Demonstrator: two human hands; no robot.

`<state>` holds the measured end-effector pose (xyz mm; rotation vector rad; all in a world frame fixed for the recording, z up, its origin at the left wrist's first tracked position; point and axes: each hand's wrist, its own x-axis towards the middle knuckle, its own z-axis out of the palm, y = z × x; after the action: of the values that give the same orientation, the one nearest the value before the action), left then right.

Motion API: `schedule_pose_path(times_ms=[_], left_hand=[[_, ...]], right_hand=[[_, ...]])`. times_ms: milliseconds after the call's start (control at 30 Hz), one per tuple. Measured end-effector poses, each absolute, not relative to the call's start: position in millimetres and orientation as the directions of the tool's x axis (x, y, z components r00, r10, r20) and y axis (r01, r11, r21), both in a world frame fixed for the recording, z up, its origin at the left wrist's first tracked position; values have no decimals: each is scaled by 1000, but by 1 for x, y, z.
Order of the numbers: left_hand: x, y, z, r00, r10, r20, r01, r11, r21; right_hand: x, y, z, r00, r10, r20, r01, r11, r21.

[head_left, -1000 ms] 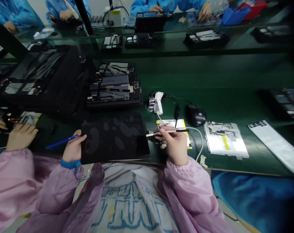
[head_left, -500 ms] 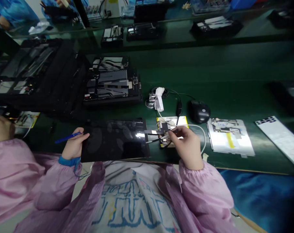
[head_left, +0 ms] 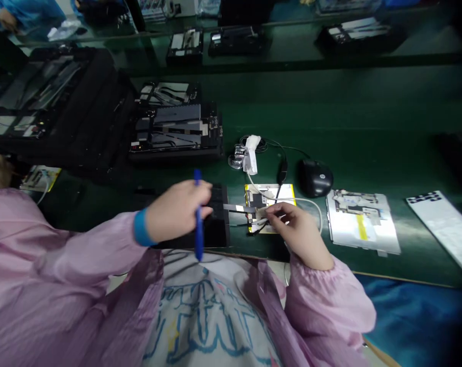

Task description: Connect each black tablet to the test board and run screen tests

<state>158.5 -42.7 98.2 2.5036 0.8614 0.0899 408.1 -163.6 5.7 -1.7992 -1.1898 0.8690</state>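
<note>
My left hand (head_left: 177,210) is closed around a blue pen (head_left: 198,216) and hovers over the black tablet panel (head_left: 217,219), covering most of it. A flat ribbon cable (head_left: 238,208) runs from the panel's right edge to a small yellow-edged circuit board (head_left: 271,196). My right hand (head_left: 297,227) rests on that board with thumb and forefinger pinched at the cable's connector end. Both arms wear pink sleeves.
A black mouse (head_left: 317,178) and a white cable (head_left: 310,204) lie right of the board. A white sheet with parts (head_left: 362,221) and a white strip (head_left: 444,224) lie further right. Opened tablet chassis (head_left: 175,127) stack behind. A neighbour's pink sleeve (head_left: 9,214) is at left.
My left hand left the panel's left edge and swung right across it, the pen now pointing upright. The right hand stayed pinched at the connector. The camera tilted downward.
</note>
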Motion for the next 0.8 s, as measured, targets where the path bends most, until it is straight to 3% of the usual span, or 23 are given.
schedule_pose_path(times_ms=[67, 167, 333, 400, 600, 800], left_hand=[[209, -48, 86, 873, 448, -190, 485, -762, 430], [256, -52, 59, 877, 394, -274, 469, -825, 315], [265, -38, 35, 879, 396, -264, 475, -701, 531], [261, -31, 36, 874, 424, -239, 482, -688, 542], [267, -24, 39, 835, 395, -383, 533, -753, 386], [275, -28, 35, 811, 402, -426, 545, -784, 298]], right_hand=[[406, -163, 0, 293, 956, -37, 475, -179, -862], [402, -162, -10, 233, 968, 93, 538, -49, -842], [399, -163, -19, 141, 966, 216, 618, 84, -782], [400, -164, -19, 128, 964, 233, 650, 96, -754], [399, -166, -18, 88, 961, 263, 793, 92, -602], [398, -166, -18, 52, 962, 268, 804, 119, -582]])
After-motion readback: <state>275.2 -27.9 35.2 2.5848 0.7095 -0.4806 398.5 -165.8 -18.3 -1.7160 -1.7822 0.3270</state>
